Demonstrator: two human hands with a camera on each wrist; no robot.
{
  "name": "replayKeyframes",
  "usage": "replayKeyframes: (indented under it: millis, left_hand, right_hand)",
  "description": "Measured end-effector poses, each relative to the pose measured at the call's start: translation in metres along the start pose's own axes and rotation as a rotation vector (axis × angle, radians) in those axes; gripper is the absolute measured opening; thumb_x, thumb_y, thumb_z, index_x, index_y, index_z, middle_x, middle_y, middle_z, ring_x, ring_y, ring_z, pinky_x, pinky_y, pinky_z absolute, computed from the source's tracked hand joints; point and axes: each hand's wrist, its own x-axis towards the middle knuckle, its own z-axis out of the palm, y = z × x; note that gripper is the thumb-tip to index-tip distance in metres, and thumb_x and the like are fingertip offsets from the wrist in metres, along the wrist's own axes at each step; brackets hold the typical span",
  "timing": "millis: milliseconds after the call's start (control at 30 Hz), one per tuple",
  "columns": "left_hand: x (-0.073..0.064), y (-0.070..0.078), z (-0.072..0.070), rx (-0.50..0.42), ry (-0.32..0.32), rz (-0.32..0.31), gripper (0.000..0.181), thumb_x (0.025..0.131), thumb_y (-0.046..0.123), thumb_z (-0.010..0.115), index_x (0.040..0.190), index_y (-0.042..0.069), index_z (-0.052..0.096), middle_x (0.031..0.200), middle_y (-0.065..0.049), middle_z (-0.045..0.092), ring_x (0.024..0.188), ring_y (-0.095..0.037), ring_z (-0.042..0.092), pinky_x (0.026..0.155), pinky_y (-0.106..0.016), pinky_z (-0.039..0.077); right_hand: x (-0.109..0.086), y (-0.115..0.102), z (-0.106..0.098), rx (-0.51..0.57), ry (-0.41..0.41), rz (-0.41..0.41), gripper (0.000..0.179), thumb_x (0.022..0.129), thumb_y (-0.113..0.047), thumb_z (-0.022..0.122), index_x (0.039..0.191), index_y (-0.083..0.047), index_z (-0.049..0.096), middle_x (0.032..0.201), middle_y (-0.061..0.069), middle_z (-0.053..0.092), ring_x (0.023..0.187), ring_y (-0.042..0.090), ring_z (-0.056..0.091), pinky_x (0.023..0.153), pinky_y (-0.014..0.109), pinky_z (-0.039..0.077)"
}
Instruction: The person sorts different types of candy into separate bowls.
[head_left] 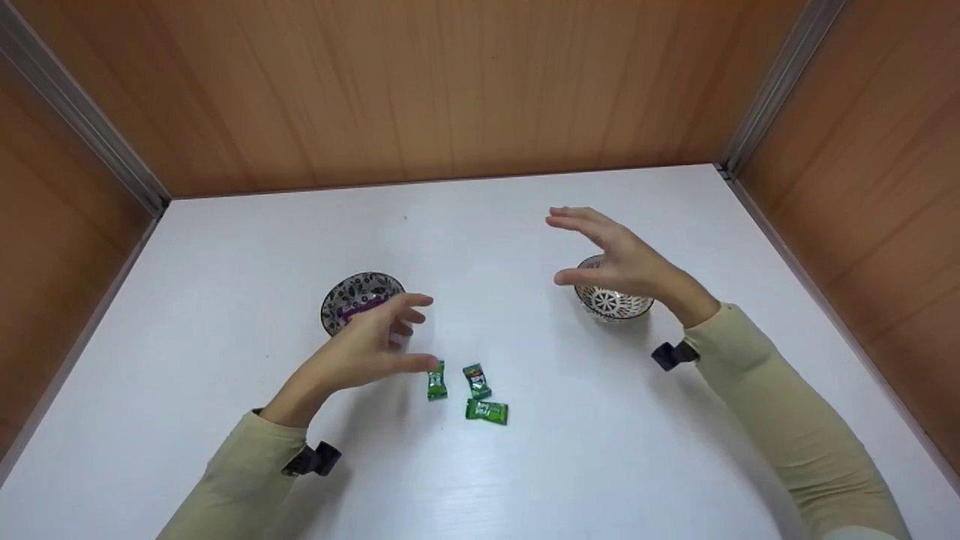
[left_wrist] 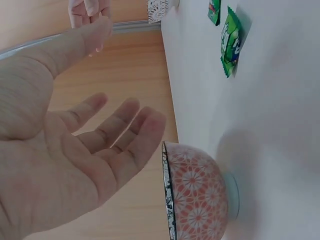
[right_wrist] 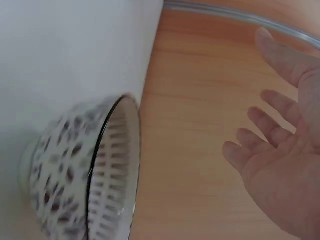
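Note:
My left hand (head_left: 367, 345) hovers over the near right side of a patterned bowl (head_left: 346, 294), thumb and fingers spread with nothing between them. Purple-wrapped pieces (head_left: 358, 307) lie inside that bowl, partly hidden by the hand. In the left wrist view the bowl's outside (left_wrist: 197, 192) is pink with white flowers. Three green-wrapped candies (head_left: 437, 381) (head_left: 477, 381) (head_left: 487, 411) lie on the table close to my left thumb. My right hand (head_left: 619, 259), also spread and holding nothing, is above a black-and-white patterned bowl (head_left: 611, 306) whose outside (right_wrist: 62, 175) carries dark speckles.
Both bowls stand on a white table (head_left: 495, 480). A wood-grain panel (head_left: 450, 90) rises behind it, with more panels at left and right. Metal corner posts (head_left: 780, 82) join them. Dark wrist mounts (head_left: 311, 459) sit at both sleeve cuffs.

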Motion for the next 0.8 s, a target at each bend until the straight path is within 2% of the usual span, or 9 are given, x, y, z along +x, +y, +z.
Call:
replayKeyframes:
  millis: [167, 333, 533, 600, 800]
  left_hand:
    - [0.001, -0.009, 0.015, 0.003, -0.024, -0.048, 0.072, 0.079, 0.025, 0.089, 0.140, 0.009, 0.055, 0.125, -0.017, 0.064, 0.110, -0.036, 0.063, 0.093, -0.049, 0.054]
    - [0.001, -0.021, 0.027, -0.016, -0.056, -0.055, 0.071, 0.077, 0.025, 0.090, 0.136, 0.004, 0.058, 0.123, -0.018, 0.065, 0.105, -0.034, 0.063, 0.092, -0.050, 0.053]
    - [0.001, -0.029, 0.035, -0.018, -0.088, -0.055, 0.066, 0.077, 0.023, 0.091, 0.132, 0.003, 0.060, 0.122, -0.016, 0.065, 0.105, -0.033, 0.063, 0.094, -0.049, 0.053]
    - [0.000, -0.031, 0.036, -0.004, -0.087, -0.059, 0.063, 0.076, 0.022, 0.091, 0.130, 0.004, 0.062, 0.120, -0.014, 0.066, 0.105, -0.031, 0.063, 0.093, -0.048, 0.052]
    - [-0.001, -0.035, 0.039, 0.017, -0.083, -0.081, 0.060, 0.073, 0.020, 0.092, 0.124, 0.005, 0.065, 0.110, -0.010, 0.066, 0.093, -0.026, 0.061, 0.083, -0.041, 0.052]
  right_hand:
    - [-0.030, 0.031, -0.021, -0.009, 0.000, 0.083, 0.094, 0.081, -0.029, 0.089, 0.159, -0.023, 0.036, 0.163, 0.002, 0.031, 0.153, 0.026, 0.016, 0.119, 0.063, 0.019]
    - [-0.056, 0.056, -0.028, -0.027, -0.066, 0.192, 0.111, 0.074, -0.033, 0.093, 0.162, -0.034, 0.024, 0.166, -0.002, 0.022, 0.153, 0.026, 0.010, 0.115, 0.070, 0.016]
    - [-0.076, 0.079, -0.023, 0.138, -0.163, 0.227, 0.122, 0.074, -0.019, 0.093, 0.164, -0.030, 0.011, 0.165, 0.016, 0.013, 0.148, 0.036, 0.019, 0.115, 0.066, 0.024]
    - [-0.078, 0.085, -0.021, 0.207, -0.179, 0.254, 0.123, 0.075, -0.014, 0.092, 0.164, -0.028, 0.008, 0.165, 0.018, 0.012, 0.147, 0.037, 0.020, 0.115, 0.064, 0.025]
    - [-0.081, 0.095, -0.017, 0.279, -0.186, 0.349, 0.125, 0.074, -0.013, 0.091, 0.164, -0.027, 0.005, 0.157, 0.020, 0.027, 0.142, 0.038, 0.030, 0.116, 0.059, 0.024]
